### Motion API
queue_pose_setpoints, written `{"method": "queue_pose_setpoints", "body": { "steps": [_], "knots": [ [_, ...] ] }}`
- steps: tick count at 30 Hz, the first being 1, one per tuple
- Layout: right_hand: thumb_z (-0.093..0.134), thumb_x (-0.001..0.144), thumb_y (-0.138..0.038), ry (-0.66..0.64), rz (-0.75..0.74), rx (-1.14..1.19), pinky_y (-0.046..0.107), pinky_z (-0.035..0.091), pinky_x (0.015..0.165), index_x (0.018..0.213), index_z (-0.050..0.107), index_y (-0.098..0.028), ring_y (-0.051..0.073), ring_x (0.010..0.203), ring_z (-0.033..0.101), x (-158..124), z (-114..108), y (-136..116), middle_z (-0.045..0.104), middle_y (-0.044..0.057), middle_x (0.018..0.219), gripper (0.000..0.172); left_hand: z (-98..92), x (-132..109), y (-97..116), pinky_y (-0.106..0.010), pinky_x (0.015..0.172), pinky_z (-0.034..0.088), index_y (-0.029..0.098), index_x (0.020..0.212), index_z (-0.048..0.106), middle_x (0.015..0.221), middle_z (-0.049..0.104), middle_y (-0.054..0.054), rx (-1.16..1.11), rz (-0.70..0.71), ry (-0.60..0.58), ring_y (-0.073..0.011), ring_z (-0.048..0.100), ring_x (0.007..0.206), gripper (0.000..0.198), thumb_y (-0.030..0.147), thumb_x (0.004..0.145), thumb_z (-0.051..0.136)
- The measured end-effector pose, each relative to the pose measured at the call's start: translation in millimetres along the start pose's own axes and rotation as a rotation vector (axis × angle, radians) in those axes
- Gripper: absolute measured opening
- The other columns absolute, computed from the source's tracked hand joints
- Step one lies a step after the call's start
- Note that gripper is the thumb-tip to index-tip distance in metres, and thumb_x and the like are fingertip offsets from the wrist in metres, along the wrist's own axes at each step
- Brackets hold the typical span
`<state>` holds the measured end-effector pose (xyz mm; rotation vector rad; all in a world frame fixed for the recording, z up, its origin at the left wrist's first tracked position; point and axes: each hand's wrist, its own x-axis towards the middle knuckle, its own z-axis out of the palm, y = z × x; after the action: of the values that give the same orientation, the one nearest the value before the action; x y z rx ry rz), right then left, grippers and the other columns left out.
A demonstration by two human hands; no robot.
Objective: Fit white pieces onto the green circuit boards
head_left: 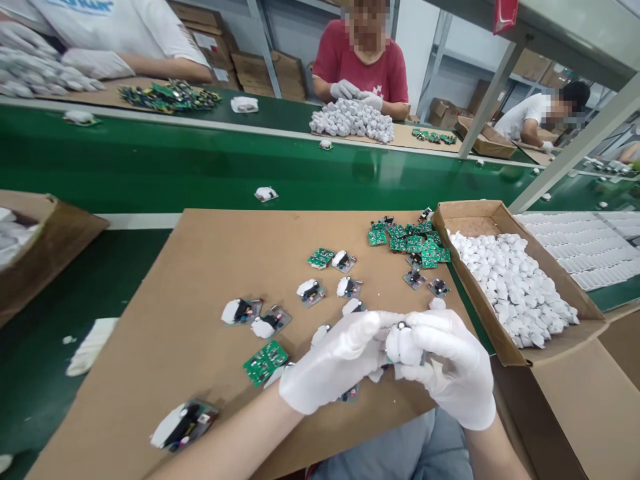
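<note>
Both my hands wear white gloves and meet over the front right of a cardboard sheet [200,267]. Between them is a small circuit board with a white wrap [401,344], mostly covered by the fingers. My right hand [453,367] is closed around its right side. My left hand [337,357] pinches its left side, fingers close together. Under and beside the hands lie several boards with white pieces, partly hidden. To the left are a bare green board [266,362], a white-padded board [243,311] and a larger-looking one [185,425] near the front.
A cardboard box [520,357] of white pieces stands at right, beside a pile of green boards [413,240]. Behind runs a green conveyor belt [200,167] carrying a padded board [266,194]. Another box [50,247] stands left. Gloved co-workers sit across the belt.
</note>
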<state>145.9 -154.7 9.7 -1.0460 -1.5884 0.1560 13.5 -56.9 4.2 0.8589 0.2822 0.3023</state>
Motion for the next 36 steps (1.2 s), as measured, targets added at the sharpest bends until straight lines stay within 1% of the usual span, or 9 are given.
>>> {"method": "queue_pose_setpoints", "body": {
  "steps": [5, 11, 17, 20, 23, 27, 30, 33, 36],
  "knots": [
    [0.060, 0.095, -0.032, 0.104, -0.007, -0.076, 0.033, 0.058, 0.071, 0.123, 0.062, -0.027, 0.016, 0.072, 0.066, -6.4, 3.9, 0.6, 0.067, 0.004, 0.087, 0.029, 7.5, 2.8, -6.9, -0.024, 0.057, 0.040, 0.015, 0.065, 0.058, 0.065, 0.051, 0.000, -0.090, 0.026, -0.085, -0.0130, 0.047, 0.063, 0.042, 0.053, 0.081, 0.070],
    [0.059, 0.096, -0.029, 0.131, -0.021, 0.032, 0.030, 0.058, 0.068, 0.119, 0.062, -0.027, 0.014, 0.063, 0.065, 3.4, 15.8, -4.3, 0.065, -0.001, 0.074, 0.023, 10.7, 1.5, -15.1, -0.024, 0.060, 0.042, 0.016, 0.067, 0.051, 0.068, 0.048, 0.002, -0.233, 0.064, -0.064, -0.0114, 0.046, 0.063, 0.046, 0.056, 0.080, 0.070],
    [0.062, 0.091, -0.048, 0.172, 0.237, 0.167, 0.038, 0.062, 0.083, 0.113, 0.062, -0.023, 0.026, 0.106, 0.069, -9.5, 13.8, -10.1, 0.067, 0.013, 0.117, 0.033, 10.5, -2.1, -8.9, -0.026, 0.063, 0.047, 0.017, 0.074, 0.054, 0.069, 0.053, 0.001, -0.217, 0.075, -0.053, -0.0146, 0.055, 0.068, 0.046, 0.060, 0.077, 0.072],
    [0.066, 0.091, -0.040, 0.267, 0.375, 0.189, 0.027, 0.062, 0.060, 0.106, 0.061, -0.023, 0.020, 0.084, 0.074, -7.8, 14.2, -15.3, 0.071, 0.009, 0.103, 0.023, 11.3, -2.1, -12.6, -0.023, 0.055, 0.042, 0.018, 0.079, 0.056, 0.057, 0.045, 0.006, -0.218, 0.138, -0.030, -0.0106, 0.046, 0.056, 0.047, 0.062, 0.073, 0.074],
    [0.075, 0.084, -0.030, 0.265, 0.444, 0.159, 0.018, 0.051, 0.043, 0.099, 0.059, -0.023, 0.011, 0.058, 0.066, -1.0, 18.6, -18.2, 0.069, 0.002, 0.088, 0.023, 11.6, -2.3, -16.1, -0.022, 0.052, 0.039, 0.019, 0.081, 0.056, 0.055, 0.045, 0.007, -0.175, 0.140, 0.032, -0.0099, 0.044, 0.053, 0.053, 0.065, 0.067, 0.076],
    [0.076, 0.083, -0.022, 0.182, 0.370, 0.040, 0.024, 0.057, 0.064, 0.097, 0.061, -0.024, 0.013, 0.076, 0.066, 0.8, 21.0, -15.4, 0.064, 0.000, 0.089, 0.020, 10.0, -3.5, -15.1, -0.022, 0.047, 0.031, 0.018, 0.080, 0.052, 0.061, 0.058, 0.002, -0.066, 0.117, 0.132, -0.0111, 0.050, 0.054, 0.056, 0.066, 0.066, 0.077],
    [0.069, 0.089, -0.029, 0.162, 0.294, -0.002, 0.028, 0.058, 0.070, 0.104, 0.062, -0.025, 0.016, 0.086, 0.067, -5.4, 16.6, -11.1, 0.064, 0.003, 0.094, 0.017, 10.1, -2.8, -13.2, -0.023, 0.049, 0.033, 0.018, 0.078, 0.052, 0.058, 0.053, 0.004, -0.059, 0.128, 0.114, -0.0110, 0.047, 0.053, 0.057, 0.068, 0.066, 0.075],
    [0.054, 0.097, -0.045, 0.124, 0.178, -0.028, 0.034, 0.061, 0.077, 0.124, 0.060, -0.024, 0.022, 0.099, 0.067, -11.1, 11.6, -7.9, 0.066, 0.010, 0.110, 0.036, 11.7, -1.9, -12.6, -0.025, 0.052, 0.038, 0.018, 0.076, 0.052, 0.055, 0.047, 0.006, -0.098, 0.137, 0.043, -0.0104, 0.044, 0.052, 0.057, 0.069, 0.065, 0.075],
    [0.053, 0.097, -0.044, 0.085, 0.072, -0.147, 0.037, 0.061, 0.082, 0.132, 0.058, -0.027, 0.023, 0.096, 0.069, -11.2, 13.8, -7.0, 0.067, 0.009, 0.111, 0.039, 12.5, -2.4, -12.7, -0.023, 0.051, 0.036, 0.018, 0.075, 0.053, 0.057, 0.049, 0.005, -0.080, 0.110, 0.072, -0.0099, 0.044, 0.053, 0.058, 0.069, 0.063, 0.077]
  ]
}}
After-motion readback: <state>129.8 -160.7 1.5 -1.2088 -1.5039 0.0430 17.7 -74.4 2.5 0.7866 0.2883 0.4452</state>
